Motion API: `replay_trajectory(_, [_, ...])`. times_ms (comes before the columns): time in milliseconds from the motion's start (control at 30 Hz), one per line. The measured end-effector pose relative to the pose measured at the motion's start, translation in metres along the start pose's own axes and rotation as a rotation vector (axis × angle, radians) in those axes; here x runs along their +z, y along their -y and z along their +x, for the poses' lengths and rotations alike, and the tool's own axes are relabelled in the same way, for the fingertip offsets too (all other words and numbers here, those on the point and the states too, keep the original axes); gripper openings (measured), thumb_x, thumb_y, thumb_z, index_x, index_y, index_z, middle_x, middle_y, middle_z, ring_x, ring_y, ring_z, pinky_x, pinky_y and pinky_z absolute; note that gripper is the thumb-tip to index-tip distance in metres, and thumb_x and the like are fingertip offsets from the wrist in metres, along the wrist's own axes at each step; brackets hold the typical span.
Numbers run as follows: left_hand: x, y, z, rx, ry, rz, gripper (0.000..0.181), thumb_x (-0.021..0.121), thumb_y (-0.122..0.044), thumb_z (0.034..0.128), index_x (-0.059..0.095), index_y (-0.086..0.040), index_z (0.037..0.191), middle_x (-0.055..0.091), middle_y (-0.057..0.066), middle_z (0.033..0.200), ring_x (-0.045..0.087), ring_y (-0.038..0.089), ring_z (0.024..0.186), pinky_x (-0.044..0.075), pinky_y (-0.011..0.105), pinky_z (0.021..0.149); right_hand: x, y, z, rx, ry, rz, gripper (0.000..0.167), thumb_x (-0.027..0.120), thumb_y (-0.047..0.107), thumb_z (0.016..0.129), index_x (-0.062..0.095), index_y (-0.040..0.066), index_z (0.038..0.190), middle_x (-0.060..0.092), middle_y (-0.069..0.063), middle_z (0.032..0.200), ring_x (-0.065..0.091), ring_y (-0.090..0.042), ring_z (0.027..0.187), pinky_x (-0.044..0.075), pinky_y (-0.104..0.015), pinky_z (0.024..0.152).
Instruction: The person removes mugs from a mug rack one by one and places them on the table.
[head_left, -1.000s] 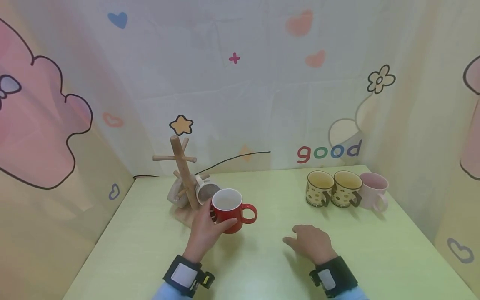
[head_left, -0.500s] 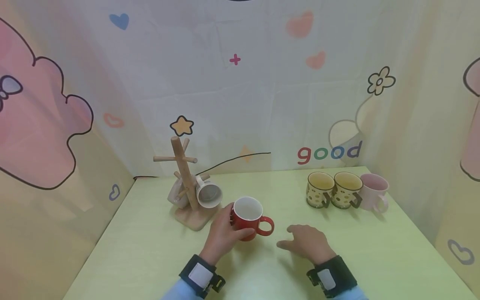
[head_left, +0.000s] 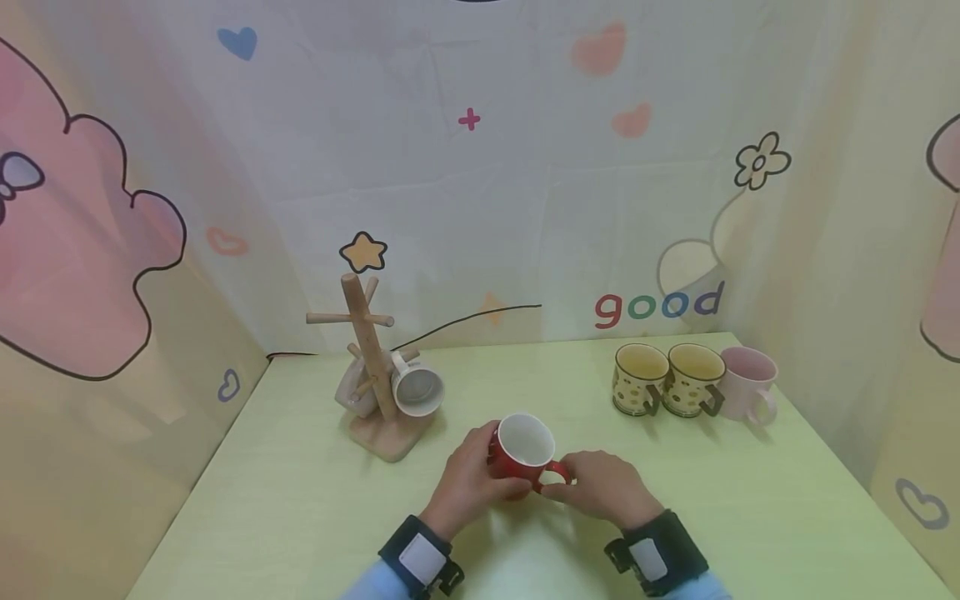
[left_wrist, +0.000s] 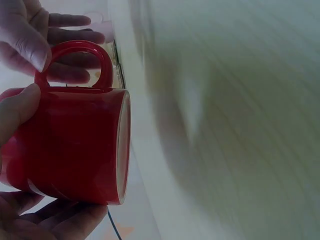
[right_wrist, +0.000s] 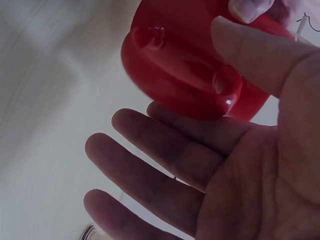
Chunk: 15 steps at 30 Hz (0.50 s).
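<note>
A red mug [head_left: 517, 465] with a white inside is held above the table, tilted slightly. My left hand [head_left: 468, 483] grips its body from the left, thumb in front and fingers round the far side; the left wrist view shows this red mug [left_wrist: 75, 145] between thumb and fingers. My right hand [head_left: 603, 487] is at the handle on the mug's right. In the right wrist view the handle [right_wrist: 175, 75] lies between the right thumb and the fingers [right_wrist: 145, 185], which are nearly straight and spread. Whether they bear on the handle is hard to tell.
A wooden mug rack [head_left: 367, 350] stands at the left, a white mug [head_left: 417, 390] on its right side and another pale mug [head_left: 352, 390] behind. Two spotted yellow mugs [head_left: 637, 390] and a pink mug [head_left: 742, 387] stand at the back right.
My left hand has brought the red mug right and nearer, away from the rack. My right hand has shifted slightly left and met the mug's handle.
</note>
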<state>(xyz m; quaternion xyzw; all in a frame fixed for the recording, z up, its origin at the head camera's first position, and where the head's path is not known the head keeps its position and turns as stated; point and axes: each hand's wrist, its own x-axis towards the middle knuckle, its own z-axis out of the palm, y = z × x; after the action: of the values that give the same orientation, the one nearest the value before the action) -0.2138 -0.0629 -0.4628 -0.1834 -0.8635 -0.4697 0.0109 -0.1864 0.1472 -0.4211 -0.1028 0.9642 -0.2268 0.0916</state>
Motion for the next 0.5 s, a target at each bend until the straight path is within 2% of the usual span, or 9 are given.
replay_trajectory(300, [0.0059,-0.0002,-0.0015,0.060,0.020,0.018,0.079,0.091,-0.029,0.0712,0.052,-0.014,0.137,0.057,0.002,0.121,0.057,0.017,0.111,0.049,0.039,0.095,0.0025,0.0010,-0.0020,-0.113,-0.047,0.059,0.018,0.075,0.030,0.086,0.069,0.014,0.090,0.054,0.005,0.068,0.048,-0.014,0.063,0.038,-0.031,0.056])
replay_trajectory(500, [0.0036,-0.0012,-0.0019,0.080,0.041,0.036,0.078,0.091,-0.027,0.0718,0.051,-0.015,0.138,0.057,0.002,0.122,0.056,0.016,0.110,0.048,0.038,0.095,0.0034,-0.0005,-0.0031,-0.119,-0.050,0.070,0.015,0.073,0.025,0.089,0.066,0.013,0.083,0.053,0.005,0.067,0.047,-0.014,0.062,0.039,-0.030,0.055])
